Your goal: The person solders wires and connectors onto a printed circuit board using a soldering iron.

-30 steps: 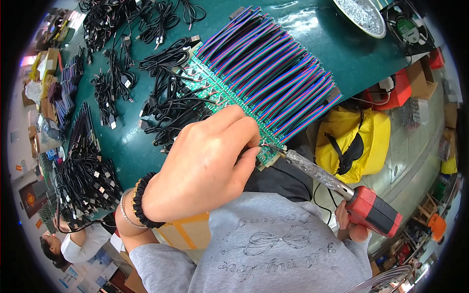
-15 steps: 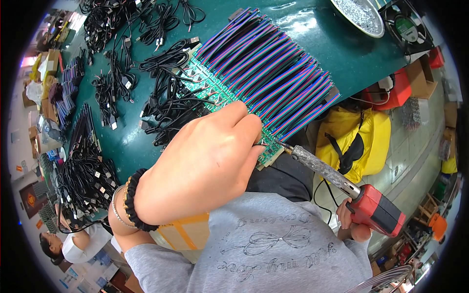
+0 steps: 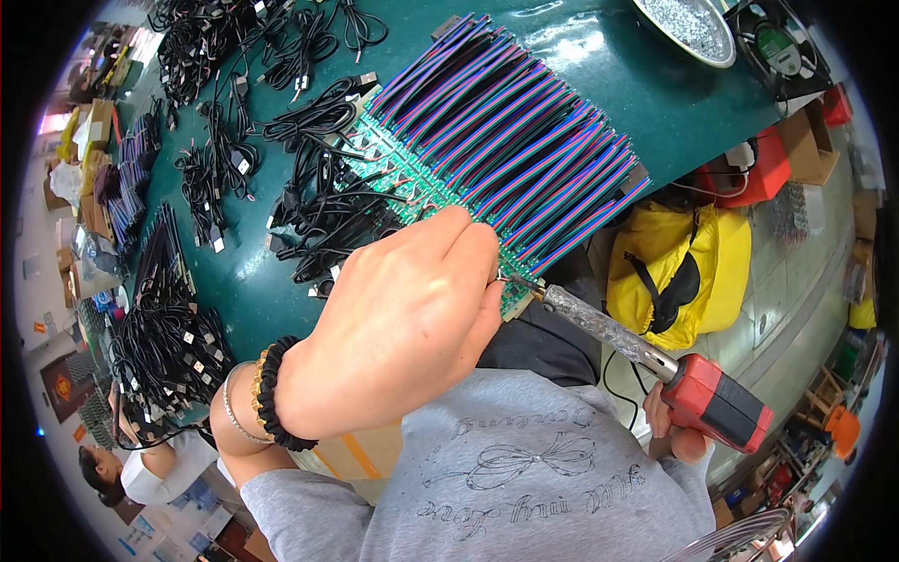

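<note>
My left hand (image 3: 403, 309) is closed in a pinch over the near end of a green circuit board panel (image 3: 517, 292). A thin wire end shows at its fingertips; the rest of the wire is hidden behind the hand. My right hand (image 3: 659, 412), partly hidden, grips a red and black gun-shaped soldering iron (image 3: 716, 403). The iron's tip rests at the board, right beside the left fingertips. Rows of multicoloured ribbon wires (image 3: 524, 140) fan out from the panel's right side. Black USB cables (image 3: 323, 220) lie along its left side, some with their ends at the board.
More coiled black cables (image 3: 220, 169) and a large cable bundle (image 3: 169, 347) lie on the green table (image 3: 253, 290). A bowl of silvery bits (image 3: 688, 28) and a fan (image 3: 782, 51) stand at the far right. A yellow bag (image 3: 712, 272) is beside the table. Another person (image 3: 154, 473) sits at left.
The soldering iron has shifted slightly left, bringing its tip closer to my left fingertips. My left wrist has moved a little to the right, while its pinch stays in place.
</note>
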Demonstrator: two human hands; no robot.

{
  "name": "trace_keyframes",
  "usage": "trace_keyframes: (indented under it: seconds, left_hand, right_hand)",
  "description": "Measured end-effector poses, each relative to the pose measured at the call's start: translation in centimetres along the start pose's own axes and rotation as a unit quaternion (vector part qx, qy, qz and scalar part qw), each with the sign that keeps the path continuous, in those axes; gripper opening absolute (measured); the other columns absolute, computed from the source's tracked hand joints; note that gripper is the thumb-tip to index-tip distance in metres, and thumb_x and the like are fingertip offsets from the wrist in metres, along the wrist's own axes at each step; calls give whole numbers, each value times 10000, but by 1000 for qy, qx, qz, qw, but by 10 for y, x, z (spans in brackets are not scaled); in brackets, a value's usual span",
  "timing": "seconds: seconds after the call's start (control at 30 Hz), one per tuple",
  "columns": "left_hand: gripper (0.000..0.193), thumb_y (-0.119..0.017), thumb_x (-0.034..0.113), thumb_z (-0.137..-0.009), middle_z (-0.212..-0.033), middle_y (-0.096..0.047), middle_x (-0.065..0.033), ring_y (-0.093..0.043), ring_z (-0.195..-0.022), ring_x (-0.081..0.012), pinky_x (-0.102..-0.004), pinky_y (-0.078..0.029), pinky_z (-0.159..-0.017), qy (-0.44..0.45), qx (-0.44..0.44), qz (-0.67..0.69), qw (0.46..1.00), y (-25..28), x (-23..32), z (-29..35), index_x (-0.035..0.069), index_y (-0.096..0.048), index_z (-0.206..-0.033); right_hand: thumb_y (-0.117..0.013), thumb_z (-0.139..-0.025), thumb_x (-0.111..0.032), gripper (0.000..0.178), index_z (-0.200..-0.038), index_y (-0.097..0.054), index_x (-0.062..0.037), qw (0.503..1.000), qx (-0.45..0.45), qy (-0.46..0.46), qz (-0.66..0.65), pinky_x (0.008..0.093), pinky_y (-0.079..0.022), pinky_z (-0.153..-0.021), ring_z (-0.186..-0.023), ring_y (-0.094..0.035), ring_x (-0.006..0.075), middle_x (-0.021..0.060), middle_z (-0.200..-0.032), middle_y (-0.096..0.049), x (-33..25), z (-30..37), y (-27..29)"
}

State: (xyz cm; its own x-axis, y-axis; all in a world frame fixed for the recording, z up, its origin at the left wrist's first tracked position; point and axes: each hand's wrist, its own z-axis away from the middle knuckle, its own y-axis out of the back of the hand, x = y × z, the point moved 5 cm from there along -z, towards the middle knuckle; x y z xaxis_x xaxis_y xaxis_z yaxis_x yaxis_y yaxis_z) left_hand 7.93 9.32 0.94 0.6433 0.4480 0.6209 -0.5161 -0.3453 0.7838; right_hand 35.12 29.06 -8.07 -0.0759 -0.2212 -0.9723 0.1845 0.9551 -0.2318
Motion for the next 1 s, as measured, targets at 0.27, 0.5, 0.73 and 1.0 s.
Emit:
trace_keyframes:
  seconds: [0.27, 0.5, 0.73, 1.0]
  left_hand:
    - [171, -701, -20, -718, -738, -561, -133, -581, -650, -320, -386, -460, -562, 12, -10, 2, 1000, 1, -2, 0, -4, -541, -778]
    - [171, -699, -16, -719, -738, -560, -132, -582, -653, -314, -383, -458, -562, 12, -22, 2, 1000, 0, 0, -2, -4, -538, -776]
    - [170, -700, -12, -714, -723, -560, -135, -579, -640, -314, -383, -455, -555, 19, -19, -2, 1000, 1, -2, -3, -6, -540, -771]
    - [157, -694, -1, -718, -713, -557, -134, -573, -630, -318, -389, -450, -549, 26, -33, -15, 999, 1, -1, -5, -3, -543, -762]
  right_hand:
    - [-704, -840, -276, 334, -807, -597, 39, 996, 77, 2, 50, 235, -465, -503, -543, -587, 117, 55, -686, -631, -2, 6, 6]
    - [-593, -838, -82, 180, -671, -575, -16, 997, 51, 64, 13, 274, -467, -451, -466, -563, 149, 52, -573, -590, 8, 10, 15]
    - [-670, -856, -193, 241, -735, -583, -4, 996, -41, 82, 1, 265, -503, -499, -505, -590, 146, 62, -623, -625, 19, 16, 19]
    - [-787, -734, -563, 791, -1054, -496, 99, 997, 72, -33, 27, 177, -472, -580, -640, -603, 45, 43, -799, -666, -9, -9, -4]
